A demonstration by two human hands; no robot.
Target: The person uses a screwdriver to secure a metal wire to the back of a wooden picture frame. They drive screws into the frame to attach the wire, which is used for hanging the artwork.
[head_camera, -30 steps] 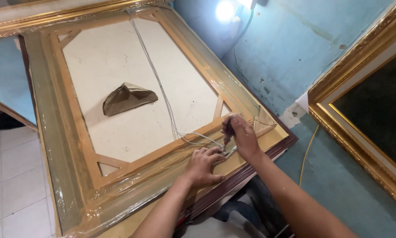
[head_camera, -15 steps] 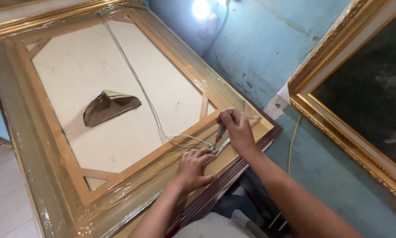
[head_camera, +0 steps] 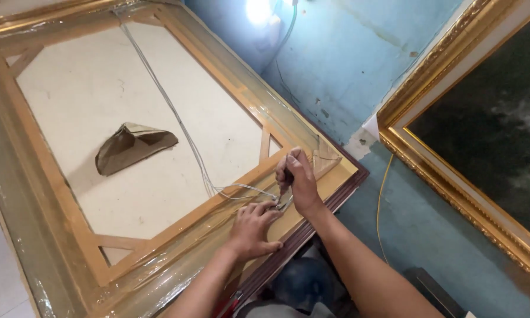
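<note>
A large picture frame (head_camera: 53, 277) lies face down, wrapped in clear plastic, with a pale canvas back (head_camera: 100, 94) inside a wooden stretcher. A thin wire (head_camera: 176, 118) runs across the canvas down to the near stretcher bar. My right hand (head_camera: 300, 179) grips a small dark-handled tool (head_camera: 286, 194), its tip at the wire's end on the bar. My left hand (head_camera: 254, 227) presses flat on the frame just beside that spot, fingertips touching the wire end.
A crumpled brown paper piece (head_camera: 132, 144) lies on the canvas. A second gilt-framed dark painting (head_camera: 483, 147) leans at the right against the blue wall (head_camera: 347, 65). A yellow cable (head_camera: 382, 200) hangs down the wall. A bright lamp (head_camera: 259, 9) shines at the top.
The view has shifted left and down, so the frame sits further left. Both hands stay at the same spot on the stretcher bar, the right hand turned slightly over the tool.
</note>
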